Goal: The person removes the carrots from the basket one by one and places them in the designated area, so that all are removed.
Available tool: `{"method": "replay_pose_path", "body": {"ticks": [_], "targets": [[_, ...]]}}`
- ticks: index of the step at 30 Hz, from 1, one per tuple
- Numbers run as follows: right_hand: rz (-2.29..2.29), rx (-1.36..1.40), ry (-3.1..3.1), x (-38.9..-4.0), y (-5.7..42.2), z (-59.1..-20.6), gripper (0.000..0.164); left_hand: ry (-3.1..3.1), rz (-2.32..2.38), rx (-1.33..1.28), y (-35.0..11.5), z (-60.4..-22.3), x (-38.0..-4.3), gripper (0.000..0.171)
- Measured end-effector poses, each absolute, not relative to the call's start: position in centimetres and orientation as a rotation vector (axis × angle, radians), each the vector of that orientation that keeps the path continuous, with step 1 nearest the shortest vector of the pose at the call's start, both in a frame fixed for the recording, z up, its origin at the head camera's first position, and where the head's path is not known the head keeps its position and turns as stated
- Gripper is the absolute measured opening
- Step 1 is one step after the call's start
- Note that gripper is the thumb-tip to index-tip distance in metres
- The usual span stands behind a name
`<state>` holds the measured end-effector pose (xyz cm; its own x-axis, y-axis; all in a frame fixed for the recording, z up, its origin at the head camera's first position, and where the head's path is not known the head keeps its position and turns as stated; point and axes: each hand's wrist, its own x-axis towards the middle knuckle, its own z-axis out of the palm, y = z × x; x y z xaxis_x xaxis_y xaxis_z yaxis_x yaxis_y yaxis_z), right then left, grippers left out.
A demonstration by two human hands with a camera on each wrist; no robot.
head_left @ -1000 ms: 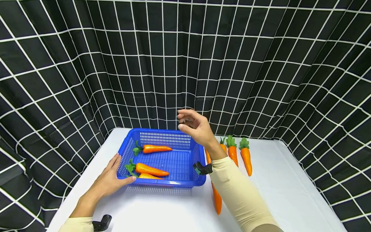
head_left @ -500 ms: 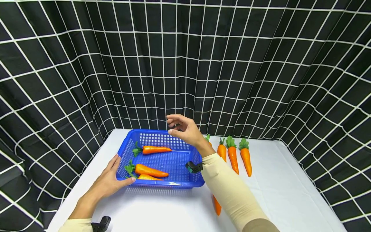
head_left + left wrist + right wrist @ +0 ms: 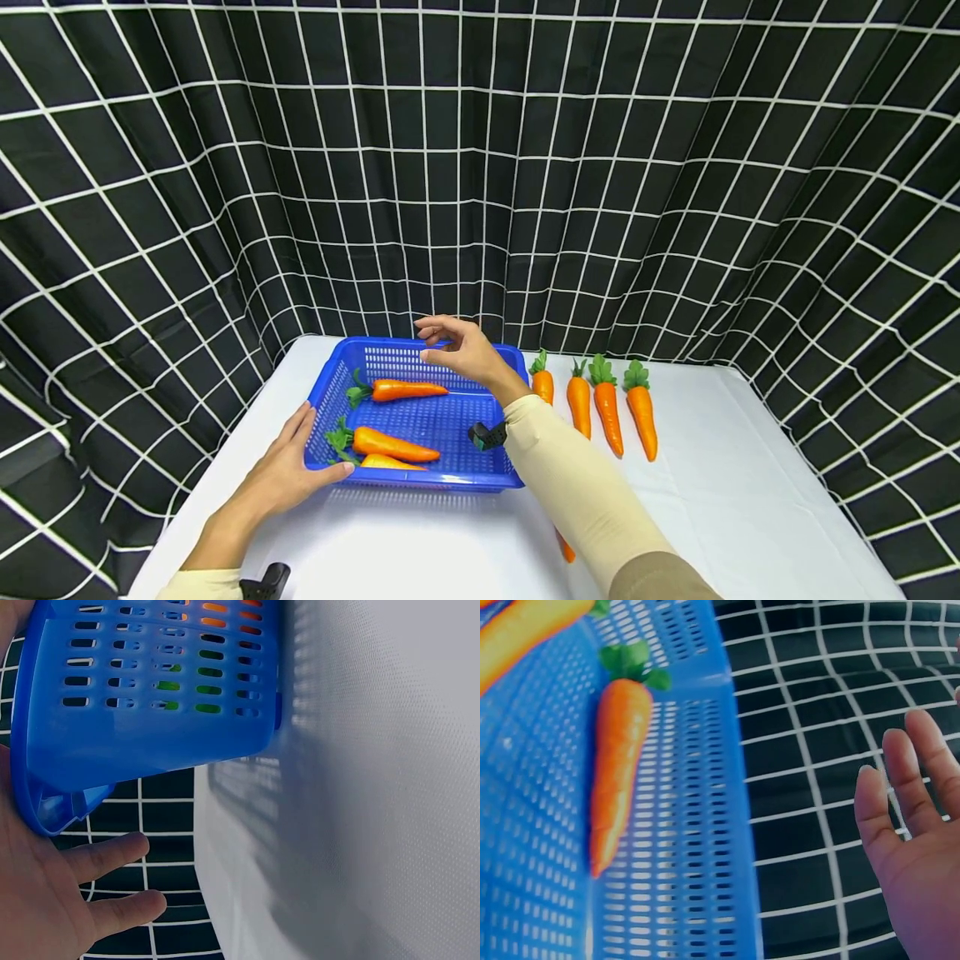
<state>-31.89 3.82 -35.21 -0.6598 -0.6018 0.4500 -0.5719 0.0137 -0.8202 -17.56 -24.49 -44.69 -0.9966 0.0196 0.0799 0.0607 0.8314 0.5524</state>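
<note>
Left hand (image 3: pixel 288 467): fingers straight, spread along the basket's left side; thumb on near rim.
Right hand (image 3: pixel 465 350): raised near far rim, apart from it; fingers loosely curved, thumb apart from fingertips.
Blue basket (image 3: pixel 468 417): on white table (image 3: pixel 720 492).
Carrots in basket (image 3: pixel 396 444): 3, leaves left; 1 near far wall, 2 together near front.
Carrots on table (image 3: pixel 608 419): 4 in a row right of basket, leaves away; leftmost partly behind right sleeve (image 3: pixel 570 483).
Orange tip (image 3: pixel 567 550): pokes out beside sleeve.
</note>
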Motion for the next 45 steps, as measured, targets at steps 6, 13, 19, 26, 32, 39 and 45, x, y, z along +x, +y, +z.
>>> {"method": "replay_pose_path", "body": {"ticks": [6, 13, 19, 26, 32, 39, 45], "targets": [[-1.666, -1.203, 2.241, -32.6, 3.5, -36.1, 0.042, -2.935, -0.899, -0.059, -24.5, -44.5, -17.7, 0.113], [-1.586, -1.184, 2.268, -33.6, 2.7, -37.2, 0.041, -2.936, -0.899, -0.041, -24.6, -44.3, -17.7, 0.114], [-1.547, -1.19, 2.241, -34.7, 1.9, -39.2, 0.04, -2.933, -0.888, -0.041, -24.4, -44.6, -17.6, 0.113], [-1.43, -1.093, 2.243, -36.9, 1.0, -42.4, 0.045, -2.923, -0.894, -0.041, -24.4, -44.9, -17.4, 0.113], [-1.344, -1.045, 2.278, -37.6, 0.6, -43.5, 0.045, -2.932, -0.905, -0.034, -24.3, -45.1, -17.6, 0.113], [-1.248, -1.041, 2.325, -37.7, 0.1, -44.3, 0.044, -2.94, -0.917, -0.037, -24.2, -45.1, -17.5, 0.112], [-1.164, -1.013, 2.38, -38.1, -0.6, -44.7, 0.041, -2.939, -0.894, -0.015, -24.4, -44.9, -17.4, 0.112]]}}
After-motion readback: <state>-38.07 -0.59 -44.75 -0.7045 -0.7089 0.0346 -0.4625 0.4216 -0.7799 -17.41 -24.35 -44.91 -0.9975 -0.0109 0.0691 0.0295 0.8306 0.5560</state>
